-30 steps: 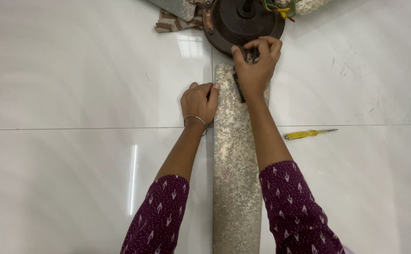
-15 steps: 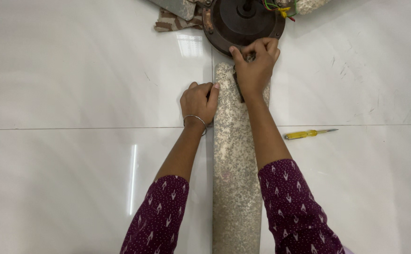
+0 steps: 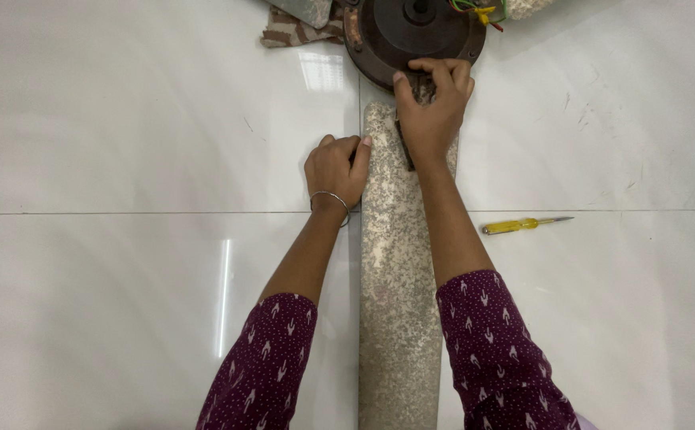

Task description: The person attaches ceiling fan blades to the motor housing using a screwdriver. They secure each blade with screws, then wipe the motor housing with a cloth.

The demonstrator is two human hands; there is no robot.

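ceiling fan blade attachment, seen from above. a dark round fan motor housing [image 3: 415, 36] lies on the white tiled floor [image 3: 124, 143] at the top of the view, and one long speckled fan blade [image 3: 399, 302] runs from the housing straight down toward the viewer. the blade's near-housing end sits against the rim of the housing, where a dark metal bracket [image 3: 405, 147] crosses from blade to motor.

the right hand [image 3: 431, 115] rests on the blade end at the housing rim, its fingers [image 3: 435, 70] curled together and pinched on something small at the bracket; what they pinch is hidden beneath them. the left hand [image 3: 335, 169] lies on the blade's left edge, a little below the housing, its fingers closed against that edge and pressing it steady.

a yellow-handled screwdriver [image 3: 523, 225] lies on the floor to the right of the blade, well apart from both hands. a striped cloth [image 3: 296, 32] and coloured wires [image 3: 483, 12] sit beside the housing, left and right of it.

stage, as a judgement: the blade is lined up with the housing and held in place; the joint at the bracket appears to be in hand, worked by fingers alone, with the screwdriver untouched. whether any fastener is seated cannot be told.
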